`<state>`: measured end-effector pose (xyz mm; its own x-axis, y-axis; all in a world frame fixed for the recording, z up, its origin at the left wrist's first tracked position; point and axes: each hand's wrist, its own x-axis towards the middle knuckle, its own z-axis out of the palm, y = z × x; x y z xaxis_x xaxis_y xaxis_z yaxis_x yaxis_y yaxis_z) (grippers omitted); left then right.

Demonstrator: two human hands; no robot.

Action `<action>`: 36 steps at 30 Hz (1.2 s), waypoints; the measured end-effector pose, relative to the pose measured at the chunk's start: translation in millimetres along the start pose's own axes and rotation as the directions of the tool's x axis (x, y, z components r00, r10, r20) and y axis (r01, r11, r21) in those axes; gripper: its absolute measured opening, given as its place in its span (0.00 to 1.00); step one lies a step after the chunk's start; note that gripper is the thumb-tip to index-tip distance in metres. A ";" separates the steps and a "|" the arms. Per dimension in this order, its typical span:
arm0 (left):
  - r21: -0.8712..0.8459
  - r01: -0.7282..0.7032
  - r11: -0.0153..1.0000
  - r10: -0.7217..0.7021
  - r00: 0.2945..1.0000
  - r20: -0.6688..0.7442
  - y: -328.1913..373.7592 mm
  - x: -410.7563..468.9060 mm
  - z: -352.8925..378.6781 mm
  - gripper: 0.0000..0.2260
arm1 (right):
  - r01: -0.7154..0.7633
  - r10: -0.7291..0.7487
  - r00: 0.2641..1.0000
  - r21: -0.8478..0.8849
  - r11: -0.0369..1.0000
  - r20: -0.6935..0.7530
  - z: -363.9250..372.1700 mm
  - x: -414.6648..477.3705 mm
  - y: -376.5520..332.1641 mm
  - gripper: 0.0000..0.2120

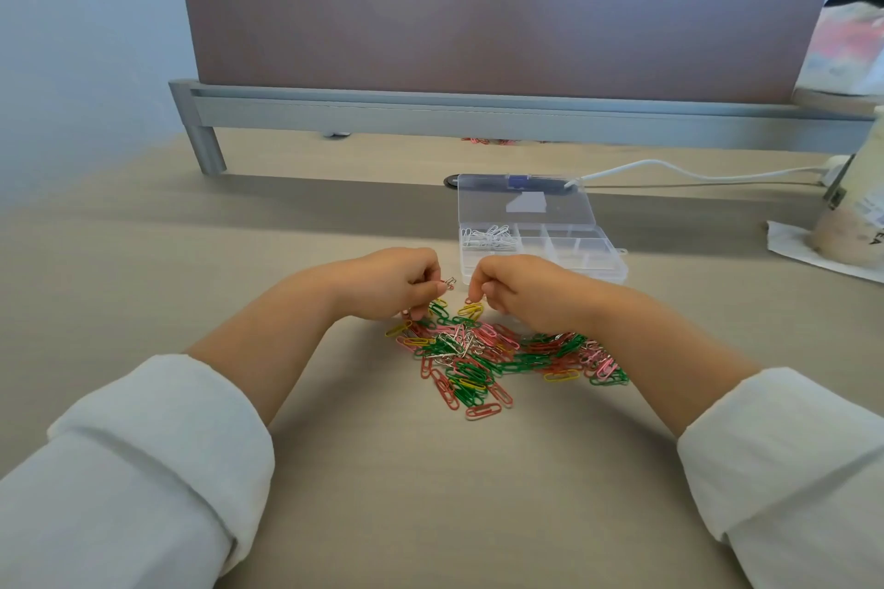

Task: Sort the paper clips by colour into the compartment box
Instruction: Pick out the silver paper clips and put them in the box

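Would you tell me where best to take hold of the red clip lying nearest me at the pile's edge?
Pinch the red clip across its long sides, probably from above on the near side: it lies flat on the table, its near edge free.

Pale wood-grain desk. Mauve fabric partition screen along the far edge, set in a grey metal rail on a short leg. Bluish-white wall at left. White cable trails right. Far right, blurred: possibly a bottle. Soft, even light.
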<state>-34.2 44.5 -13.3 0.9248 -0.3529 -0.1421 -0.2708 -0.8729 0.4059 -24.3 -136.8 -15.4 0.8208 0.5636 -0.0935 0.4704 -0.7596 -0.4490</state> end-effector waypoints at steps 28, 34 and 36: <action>-0.452 0.011 0.892 -0.080 0.988 -0.134 -4.8 -4.7 9.1 0.08 | 0.094 -0.086 0.990 -0.071 0.993 0.110 -3.2 -10.0 -5.1 0.04; -0.471 -0.016 0.882 -0.045 0.992 -0.117 -2.2 -6.2 11.6 0.13 | 0.046 -0.034 0.993 -0.096 0.994 0.117 -4.3 -8.3 -4.0 0.05; -0.452 -0.020 0.892 -0.036 0.993 -0.116 -1.9 -7.1 14.1 0.15 | 0.034 -0.024 0.994 -0.091 0.995 0.111 -5.9 -7.7 -5.0 0.09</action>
<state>-44.0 43.9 -25.9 0.9586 -0.2802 -0.0512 -0.1397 -0.6192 0.7727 -31.1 -139.3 -7.2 0.7681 0.6143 -0.1807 0.5259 -0.7662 -0.3693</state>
